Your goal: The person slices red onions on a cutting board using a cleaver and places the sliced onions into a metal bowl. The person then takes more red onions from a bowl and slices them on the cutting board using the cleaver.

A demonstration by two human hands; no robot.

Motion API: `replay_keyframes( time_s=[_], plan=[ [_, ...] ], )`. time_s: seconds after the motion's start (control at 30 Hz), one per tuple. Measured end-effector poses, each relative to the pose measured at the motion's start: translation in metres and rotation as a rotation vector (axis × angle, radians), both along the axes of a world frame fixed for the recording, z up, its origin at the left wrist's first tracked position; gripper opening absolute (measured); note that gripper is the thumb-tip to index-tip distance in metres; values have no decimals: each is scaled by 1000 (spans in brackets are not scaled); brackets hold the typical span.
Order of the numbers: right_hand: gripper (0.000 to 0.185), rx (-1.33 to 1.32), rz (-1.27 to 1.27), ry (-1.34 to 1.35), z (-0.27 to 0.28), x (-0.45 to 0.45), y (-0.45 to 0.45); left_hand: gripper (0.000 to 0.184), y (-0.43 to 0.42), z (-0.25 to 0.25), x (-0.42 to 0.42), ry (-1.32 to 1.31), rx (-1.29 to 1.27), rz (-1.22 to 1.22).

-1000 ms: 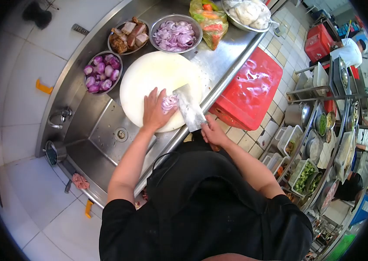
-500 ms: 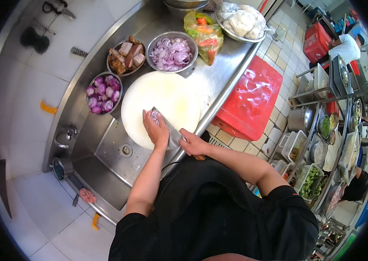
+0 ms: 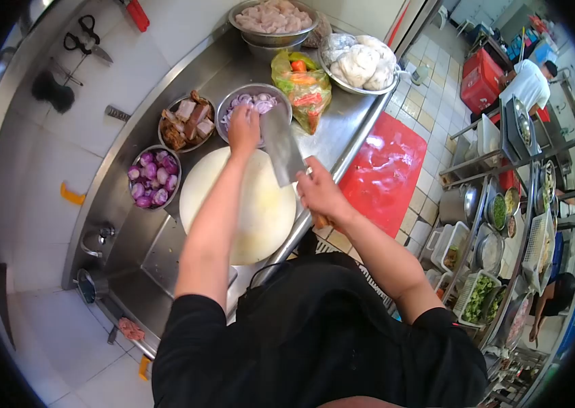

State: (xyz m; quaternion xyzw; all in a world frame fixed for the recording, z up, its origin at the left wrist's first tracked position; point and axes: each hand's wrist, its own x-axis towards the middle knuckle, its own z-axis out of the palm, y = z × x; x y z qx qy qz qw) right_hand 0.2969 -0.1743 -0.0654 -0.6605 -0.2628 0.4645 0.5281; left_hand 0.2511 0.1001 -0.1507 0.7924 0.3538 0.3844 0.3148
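My right hand [image 3: 320, 189] grips a cleaver [image 3: 282, 148] by its wooden handle. The broad blade slants up and left, its far end reaching over the right side of a metal bowl of sliced purple onions [image 3: 264, 102]. At that bowl's near left side is my left hand [image 3: 243, 129], fingers pointing into it beside the blade and slightly apart; no food shows in them. Below both hands lies a round white cutting board [image 3: 260, 211], with my left forearm across it. Peeled whole onions [image 3: 153, 178] fill a bowl at left. Another bowl holds browned meat chunks [image 3: 189, 122].
Farther back on the steel counter are a bag of peppers [image 3: 304, 92], a bowl of pale raw meat [image 3: 274, 17] and a bowl with white bagged food [image 3: 359, 64]. A sink [image 3: 158, 262] lies at left, a red bin [image 3: 386, 177] at right. Another person [image 3: 529, 81] stands far off.
My left hand and the cleaver have moved from the board up to the bowl of sliced onions. The sliced onion held between hand and blade over the board is no longer seen there.
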Motion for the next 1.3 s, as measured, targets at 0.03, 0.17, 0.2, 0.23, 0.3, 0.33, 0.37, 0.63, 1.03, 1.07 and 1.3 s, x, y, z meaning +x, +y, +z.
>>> replay_keyframes(
  time_s=[0.03, 0.17, 0.2, 0.23, 0.3, 0.33, 0.37, 0.63, 1.03, 1.07, 1.3],
  plan=[
    [22, 15, -62, 25, 5, 9, -3, 32, 19, -5, 6, -6, -11, 6],
    [27, -3, -211, 58, 15, 27, -29, 24, 52, -5, 9, 206, 122, 41],
    [27, -5, -211, 66, 10, 29, -40, 22, 55, 3, 6, 128, 133, 34],
    [24, 10, -240, 58, 1, 28, -52, 22, 54, 9, 4, 138, 132, 43],
    [18, 16, -233, 76, -11, 25, -73, 19, 50, 21, -9, 14, -37, 60],
    [15, 7, -210, 98, -15, 24, -85, 21, 46, 28, -18, 0, -73, 68],
    [12, -10, -204, 111, -16, 19, -94, 21, 47, 34, -36, 4, -66, 109],
    [13, -116, -29, 112, -43, -3, -154, 33, 130, -25, -251, 45, -84, 594],
    [17, -146, 23, 37, -40, -81, -133, 55, 112, -97, -421, 370, -477, 609],
    [18, -144, 17, 36, -39, -88, -132, 54, 105, -87, -416, 425, -354, 603],
    [19, -159, -10, 74, -50, -127, -160, 58, 79, -84, -399, 220, -179, 553]
  ],
)
